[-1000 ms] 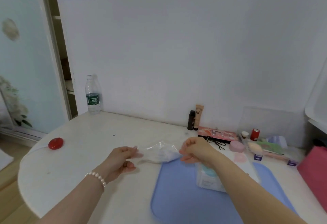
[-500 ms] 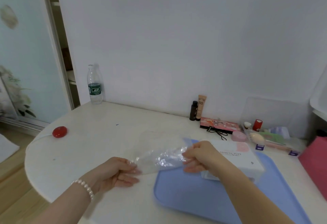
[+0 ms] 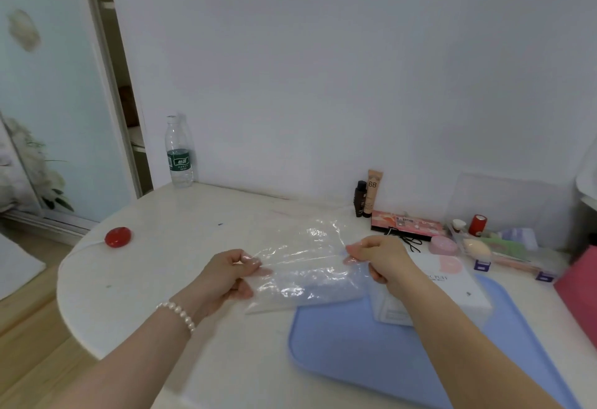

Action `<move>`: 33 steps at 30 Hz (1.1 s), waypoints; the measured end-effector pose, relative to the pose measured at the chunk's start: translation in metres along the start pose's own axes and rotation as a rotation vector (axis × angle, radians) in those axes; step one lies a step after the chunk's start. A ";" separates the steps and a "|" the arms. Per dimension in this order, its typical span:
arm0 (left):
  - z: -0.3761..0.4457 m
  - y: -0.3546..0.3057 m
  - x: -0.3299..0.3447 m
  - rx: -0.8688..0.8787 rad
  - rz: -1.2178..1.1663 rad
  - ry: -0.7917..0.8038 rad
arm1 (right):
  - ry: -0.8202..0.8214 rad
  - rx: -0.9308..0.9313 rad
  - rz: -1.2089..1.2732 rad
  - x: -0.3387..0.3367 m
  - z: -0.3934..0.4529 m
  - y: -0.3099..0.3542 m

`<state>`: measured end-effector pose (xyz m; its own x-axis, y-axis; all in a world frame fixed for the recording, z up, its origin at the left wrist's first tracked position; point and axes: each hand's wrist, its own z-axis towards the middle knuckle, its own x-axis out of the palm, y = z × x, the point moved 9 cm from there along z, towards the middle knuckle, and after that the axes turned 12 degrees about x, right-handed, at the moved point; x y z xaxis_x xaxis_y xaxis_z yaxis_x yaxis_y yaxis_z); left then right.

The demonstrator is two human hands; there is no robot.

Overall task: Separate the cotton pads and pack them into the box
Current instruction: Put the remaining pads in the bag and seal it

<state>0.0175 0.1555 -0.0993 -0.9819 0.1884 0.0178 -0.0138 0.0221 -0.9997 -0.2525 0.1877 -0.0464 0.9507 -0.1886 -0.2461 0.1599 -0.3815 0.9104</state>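
Note:
A clear plastic bag [image 3: 307, 263] is stretched flat between my hands above the white table. My left hand [image 3: 226, 276] pinches its left edge and my right hand [image 3: 378, 260] pinches its right edge. The bag looks crinkled, and I cannot tell whether anything is inside it. A white cotton pad box [image 3: 452, 289] with a pink mark and printed lettering lies on the blue tray [image 3: 371, 350], partly behind my right wrist. No loose cotton pads are visible.
A water bottle [image 3: 179, 153] stands at the back left and a red round object [image 3: 118, 236] lies near the left edge. Cosmetics, a palette [image 3: 407, 224] and a clear organiser [image 3: 494, 247] line the back right. A pink item [image 3: 578, 286] sits at the far right.
The bag was bunched between my hands a second ago; now it is pulled out wide and flat. My view has shifted, so the white box shows more fully.

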 end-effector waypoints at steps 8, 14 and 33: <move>-0.021 -0.015 0.007 -0.046 0.074 0.245 | 0.203 0.053 0.097 -0.015 -0.012 0.027; -0.038 -0.024 0.015 -0.210 0.147 0.444 | 0.178 -0.113 -0.049 -0.013 -0.021 0.066; -0.023 -0.108 0.014 0.257 -0.172 -0.005 | 0.233 -0.282 0.224 -0.026 -0.049 0.071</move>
<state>0.0094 0.1786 0.0096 -0.9619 0.1990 0.1876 -0.2267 -0.1962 -0.9540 -0.2527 0.2095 0.0407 0.9997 -0.0165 0.0200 -0.0214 -0.0859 0.9961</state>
